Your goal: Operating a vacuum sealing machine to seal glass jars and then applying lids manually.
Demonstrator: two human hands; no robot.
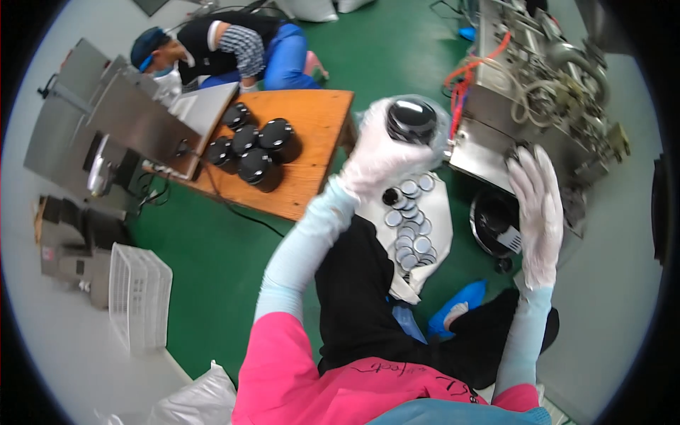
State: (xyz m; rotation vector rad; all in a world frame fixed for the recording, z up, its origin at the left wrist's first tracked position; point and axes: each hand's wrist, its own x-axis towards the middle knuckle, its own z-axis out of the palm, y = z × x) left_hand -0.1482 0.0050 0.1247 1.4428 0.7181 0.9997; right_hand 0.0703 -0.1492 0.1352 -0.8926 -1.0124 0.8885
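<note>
My gloved left hand is wrapped round a clear jar with a glossy black lid, raised in front of me. My gloved right hand is off to the right, its fingers stretched out close to the metal machine. Something small and dark shows at those fingertips; I cannot tell whether they touch it. Below the jar, several round lids with pale inner faces lie on a white sheet or bag by my knees. One dark round piece lies among them.
Several black-lidded jars stand on a wooden table to the left, beside a metal machine. A co-worker bends down behind it. A black basin sits under the right-hand machine. A white plastic crate is at the lower left.
</note>
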